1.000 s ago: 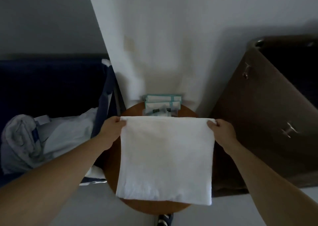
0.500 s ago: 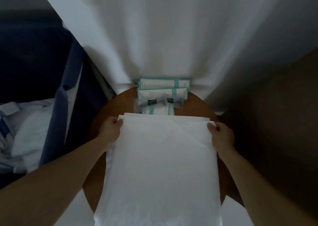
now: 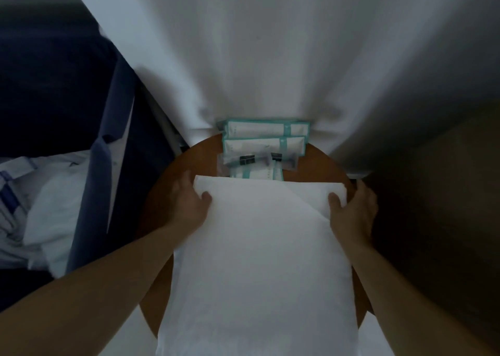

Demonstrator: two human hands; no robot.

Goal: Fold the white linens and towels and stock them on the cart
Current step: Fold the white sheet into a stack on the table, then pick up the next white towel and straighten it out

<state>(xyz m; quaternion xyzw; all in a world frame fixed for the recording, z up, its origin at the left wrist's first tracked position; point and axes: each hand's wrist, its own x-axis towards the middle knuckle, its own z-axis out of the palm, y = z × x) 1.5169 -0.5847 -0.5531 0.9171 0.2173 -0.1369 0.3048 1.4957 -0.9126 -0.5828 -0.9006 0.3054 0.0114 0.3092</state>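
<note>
A white towel lies spread over the round wooden table, its near end hanging past the table's front edge. A folded layer shows as a diagonal line near its far right corner. My left hand grips the far left corner, thumb on top of the cloth. My right hand grips the far right corner the same way. Both hands sit low on the tabletop.
Teal-edged packets and small clipped bags lie at the table's far side, just beyond the towel. A white curtain hangs behind. A dark blue cart bag with white linen stands at the left. Dark brown furniture is at the right.
The towel, held up hanging by its top corners a second ago, has come down flat onto the table. My hands lowered with it, and my view tilted further down.
</note>
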